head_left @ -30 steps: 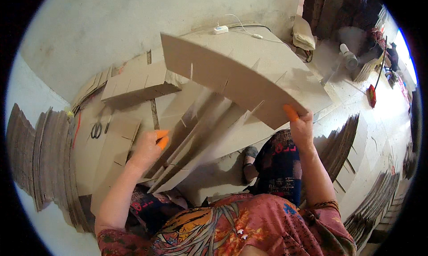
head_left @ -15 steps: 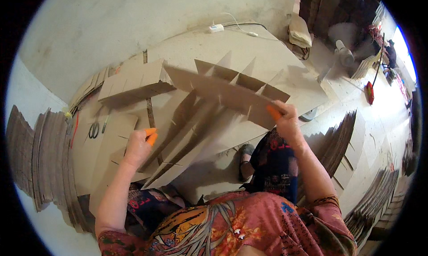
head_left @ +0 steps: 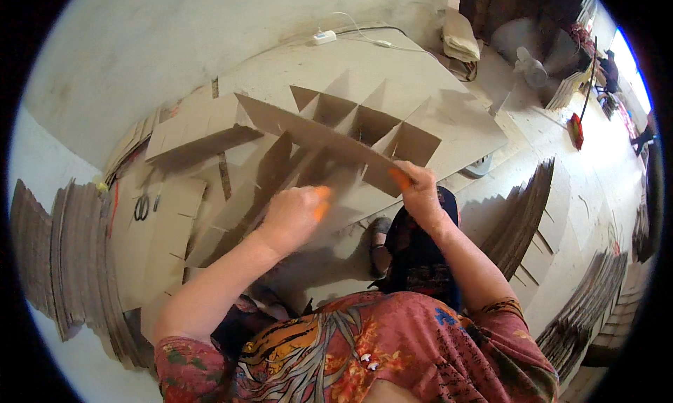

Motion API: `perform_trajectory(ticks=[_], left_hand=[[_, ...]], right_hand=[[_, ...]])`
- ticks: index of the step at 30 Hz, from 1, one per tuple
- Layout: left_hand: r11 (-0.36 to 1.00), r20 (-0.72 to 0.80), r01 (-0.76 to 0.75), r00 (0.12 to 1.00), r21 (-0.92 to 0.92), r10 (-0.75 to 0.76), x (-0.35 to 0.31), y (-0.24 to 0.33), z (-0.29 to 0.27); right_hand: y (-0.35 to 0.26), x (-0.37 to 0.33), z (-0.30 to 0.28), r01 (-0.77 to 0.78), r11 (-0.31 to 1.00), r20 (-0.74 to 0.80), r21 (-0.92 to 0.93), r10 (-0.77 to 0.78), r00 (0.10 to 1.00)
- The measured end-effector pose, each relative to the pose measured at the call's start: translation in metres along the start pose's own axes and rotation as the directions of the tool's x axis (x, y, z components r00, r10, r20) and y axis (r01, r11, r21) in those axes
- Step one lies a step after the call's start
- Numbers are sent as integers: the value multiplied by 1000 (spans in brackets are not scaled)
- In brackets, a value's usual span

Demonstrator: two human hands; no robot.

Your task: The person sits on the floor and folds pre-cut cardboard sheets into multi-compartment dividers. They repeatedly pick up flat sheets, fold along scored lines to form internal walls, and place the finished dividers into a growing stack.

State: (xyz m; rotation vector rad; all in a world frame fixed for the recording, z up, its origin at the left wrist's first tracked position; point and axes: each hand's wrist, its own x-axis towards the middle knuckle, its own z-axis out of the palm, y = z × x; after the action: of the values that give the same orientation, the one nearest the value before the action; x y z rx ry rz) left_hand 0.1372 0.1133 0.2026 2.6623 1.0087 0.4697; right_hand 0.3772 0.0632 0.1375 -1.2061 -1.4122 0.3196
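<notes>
My right hand (head_left: 420, 191), with orange covers on its fingertips, grips the right end of a long cardboard strip (head_left: 308, 131). The strip runs up and left, joined with crossing pieces into an open grid of cardboard dividers (head_left: 399, 126). My left hand (head_left: 294, 215) is curled closed in front of the grid, its orange-covered fingertips smeared by motion. I cannot make out what, if anything, it pinches. Beneath and behind it, several slotted cardboard strips (head_left: 242, 192) slant toward my lap.
A folded cardboard piece (head_left: 193, 140) lies left of the grid, with black-handled scissors (head_left: 142, 206) nearby. Cardboard stacks stand at the left (head_left: 84, 256) and right (head_left: 522, 220). A white power strip (head_left: 324, 37) lies at the back; a fan (head_left: 531, 68) stands far right.
My left hand has moved right and inward from the strips' left side to in front of the grid. My right hand still holds the long strip's end. The view has shifted slightly.
</notes>
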Motion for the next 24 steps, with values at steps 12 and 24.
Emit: perform_trajectory(ticks=[12,24], left_hand=[[999,-181,-20,983,-40,13,26,12,3],[984,-252,79,967,161,-36,50,2,-2]], right_hand=[[20,-9,-9,40,997,-54,-60,-43,998],[21,-24,-34,-87,990,23,-110,90,996]])
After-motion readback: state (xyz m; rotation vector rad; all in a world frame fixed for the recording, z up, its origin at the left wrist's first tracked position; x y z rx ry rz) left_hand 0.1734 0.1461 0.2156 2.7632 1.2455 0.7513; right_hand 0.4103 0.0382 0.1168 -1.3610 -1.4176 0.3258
